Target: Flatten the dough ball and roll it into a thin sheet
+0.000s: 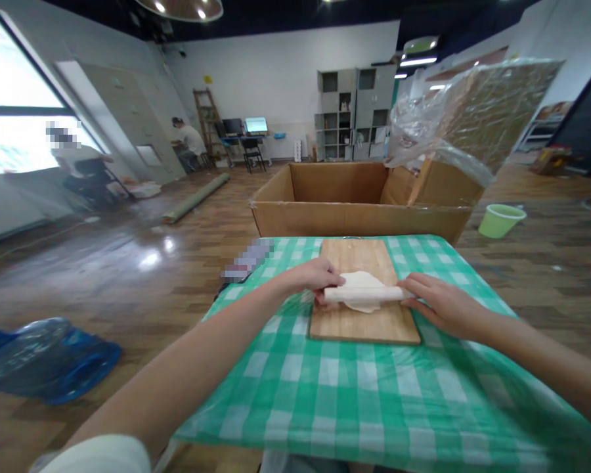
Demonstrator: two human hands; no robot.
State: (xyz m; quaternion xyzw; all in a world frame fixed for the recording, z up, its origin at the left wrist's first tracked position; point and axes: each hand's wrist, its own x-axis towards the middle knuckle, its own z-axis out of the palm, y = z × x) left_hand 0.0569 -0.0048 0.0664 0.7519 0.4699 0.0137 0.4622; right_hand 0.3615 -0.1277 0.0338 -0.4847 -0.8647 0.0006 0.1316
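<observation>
A wooden cutting board (354, 323) lies on a table covered with a green-and-white checked cloth (325, 387). On the board sits a flat piece of pale dough (362, 281). A white rolling pin (364, 293) lies across the dough. My left hand (318, 276) is curled over the pin's left end. My right hand (436, 302) rests on the pin's right end with fingers laid over it.
A large open cardboard box (354, 207) stands just beyond the table, with a plastic-wrapped bundle (473, 118) at its right. A green bucket (501, 220) sits on the wooden floor. Blue water jugs (44, 358) lie at the left. Two people sit far off by the window and desks.
</observation>
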